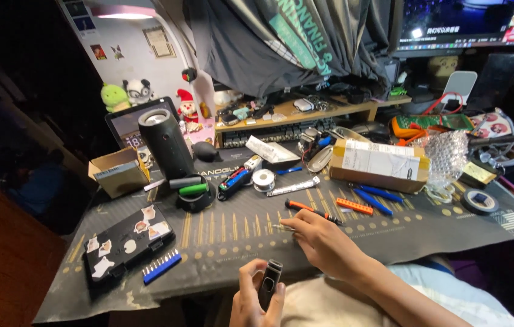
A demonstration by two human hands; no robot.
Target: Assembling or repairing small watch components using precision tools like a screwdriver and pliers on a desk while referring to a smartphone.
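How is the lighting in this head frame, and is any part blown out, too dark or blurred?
Head view: the desk mat is evenly lit; the lamp glow at top left is blown out; the left edge falls into near black; the monitor is bright but not clipped; the left hand and right hand look sharp.

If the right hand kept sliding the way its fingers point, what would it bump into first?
The right hand points up and left across the mat. It would probably meet the small metal piece at its fingertips first, though depth is hard to judge.
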